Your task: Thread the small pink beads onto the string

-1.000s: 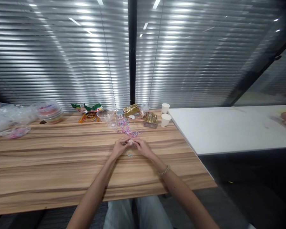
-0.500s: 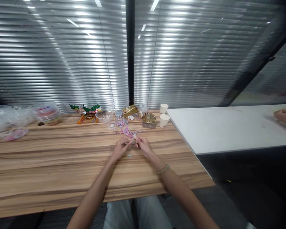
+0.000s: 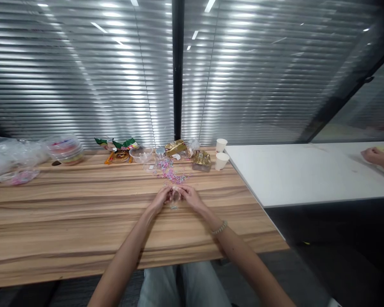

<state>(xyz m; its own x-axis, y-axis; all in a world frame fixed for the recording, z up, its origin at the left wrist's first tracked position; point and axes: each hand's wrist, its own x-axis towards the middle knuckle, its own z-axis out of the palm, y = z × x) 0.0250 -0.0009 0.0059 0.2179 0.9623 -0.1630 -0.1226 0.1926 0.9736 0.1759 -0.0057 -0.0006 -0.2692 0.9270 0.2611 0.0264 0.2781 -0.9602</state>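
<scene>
My left hand (image 3: 161, 198) and my right hand (image 3: 191, 197) meet above the wooden table, fingers closed on a small clear plastic bag (image 3: 175, 195) between them. The bag's contents are too blurred to make out. Just beyond my fingertips lies a scattered pile of small pink, purple and pale beads (image 3: 173, 176). A tiny greenish piece (image 3: 174, 207) rests on the wood on the near side of my hands. Behind the pile stand a small clear jar (image 3: 160, 153) and a clear plastic bowl (image 3: 141, 155).
Gold wrappers (image 3: 175, 147), a gold-topped packet (image 3: 201, 161) and two paper cups (image 3: 222, 161) stand at the back right. Snack packets (image 3: 118, 146), stacked clear tubs (image 3: 64, 149) and plastic bags (image 3: 16, 157) lie leftward. Another person's hand (image 3: 375, 156) is over the white table (image 3: 310, 175).
My hands have shifted slightly toward me, and the clear bag now shows spread between them. The other person's hand has moved a little to the left.
</scene>
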